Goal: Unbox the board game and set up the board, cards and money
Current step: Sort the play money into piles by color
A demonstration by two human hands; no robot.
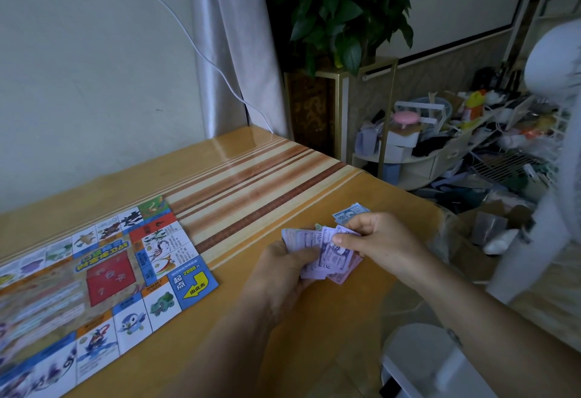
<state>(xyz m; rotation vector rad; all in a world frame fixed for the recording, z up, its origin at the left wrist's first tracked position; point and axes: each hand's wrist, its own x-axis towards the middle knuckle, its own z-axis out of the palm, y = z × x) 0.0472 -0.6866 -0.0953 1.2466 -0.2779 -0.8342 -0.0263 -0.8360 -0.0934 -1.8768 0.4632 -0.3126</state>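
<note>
Head view: fanned purple play money [327,254] gripped between left hand [283,272] and right hand [374,237].

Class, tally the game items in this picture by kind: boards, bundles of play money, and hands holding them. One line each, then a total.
Game board: 1
Play money bundle: 1
Hands: 2, left hand and right hand, both gripping the money
Total: 4
</note>
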